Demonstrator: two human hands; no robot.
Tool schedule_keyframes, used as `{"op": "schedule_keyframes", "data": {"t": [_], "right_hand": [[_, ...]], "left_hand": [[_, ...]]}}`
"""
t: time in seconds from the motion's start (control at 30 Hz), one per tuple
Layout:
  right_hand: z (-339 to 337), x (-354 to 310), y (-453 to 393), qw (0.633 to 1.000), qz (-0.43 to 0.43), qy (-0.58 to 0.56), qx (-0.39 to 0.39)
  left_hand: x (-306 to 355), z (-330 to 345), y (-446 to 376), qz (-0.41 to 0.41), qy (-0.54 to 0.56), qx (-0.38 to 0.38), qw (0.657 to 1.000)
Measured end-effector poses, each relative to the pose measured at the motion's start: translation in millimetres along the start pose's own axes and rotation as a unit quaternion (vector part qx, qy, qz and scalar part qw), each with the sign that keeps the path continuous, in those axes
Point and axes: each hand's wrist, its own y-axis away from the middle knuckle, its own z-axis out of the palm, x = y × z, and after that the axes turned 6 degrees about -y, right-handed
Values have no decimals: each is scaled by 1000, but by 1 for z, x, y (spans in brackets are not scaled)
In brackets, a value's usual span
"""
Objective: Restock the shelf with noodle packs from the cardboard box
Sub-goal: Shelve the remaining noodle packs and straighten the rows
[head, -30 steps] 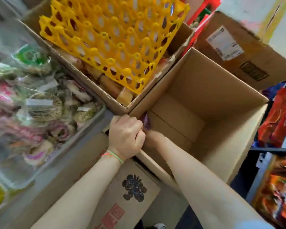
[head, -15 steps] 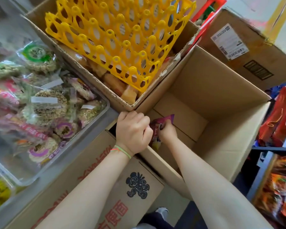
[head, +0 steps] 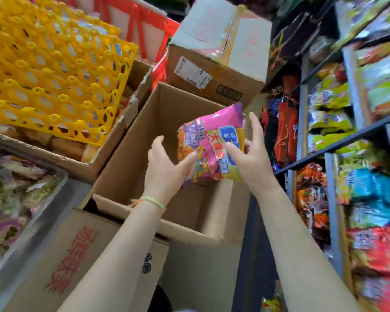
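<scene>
Holding a pink crinkly plastic noodle pack point(head: 209, 145) above the open brown cardboard box point(head: 131, 152), long axis tilting up-right; right hand point(head: 249, 154) pinching, nearer the metal shelf point(head: 338, 140); left hand point(head: 167, 167) supporting underneath, fingers loose.

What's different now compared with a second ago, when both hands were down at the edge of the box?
The pink noodle pack has come up out of the open cardboard box and is held above it, toward the shelf. The right hand holds its right side; the left hand, which was on the box edge, now supports it from the left. The yellow tray and the taped box stayed put.
</scene>
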Motion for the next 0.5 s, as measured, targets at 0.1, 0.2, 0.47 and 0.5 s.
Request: {"op": "schedule_keyframes", "data": {"t": [0.1, 0.2, 0.47, 0.5], "right_hand": [[-55, -28, 29, 996, 22, -76, 29], [-107, -50, 70, 988, 27, -139, 57], [-231, -84, 235, 922, -25, -342, 181], [-241, -90, 262, 926, -25, -320, 201]], "left_hand": [[41, 12, 9, -61, 222, -176, 957], [90, 33, 53, -42, 383, -345, 856], [197, 128, 219, 53, 499, -422, 755], [208, 144, 249, 71, 479, -457, 746]]}}
